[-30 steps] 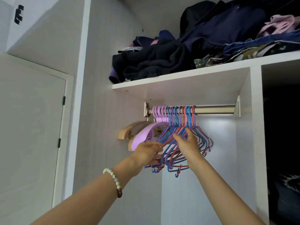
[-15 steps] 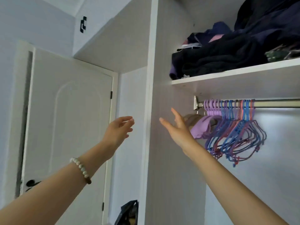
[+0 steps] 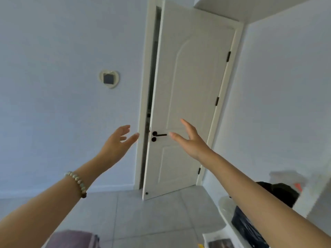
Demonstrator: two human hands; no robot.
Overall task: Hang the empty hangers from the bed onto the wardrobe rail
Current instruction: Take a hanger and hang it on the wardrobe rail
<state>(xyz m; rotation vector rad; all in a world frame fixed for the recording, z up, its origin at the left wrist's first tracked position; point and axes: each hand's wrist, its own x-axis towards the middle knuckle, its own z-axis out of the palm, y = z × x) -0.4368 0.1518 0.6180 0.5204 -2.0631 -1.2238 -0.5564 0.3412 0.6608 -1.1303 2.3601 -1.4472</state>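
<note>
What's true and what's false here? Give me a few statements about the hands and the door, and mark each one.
1. Both hands hold nothing. True: the left hand and right hand are open and empty.
2. The door is fully shut. False: it stands ajar, with a dark gap along its left edge.
3. The bracelet is on the right wrist. False: it is on the left wrist.
4. The handle is dark. True.
</note>
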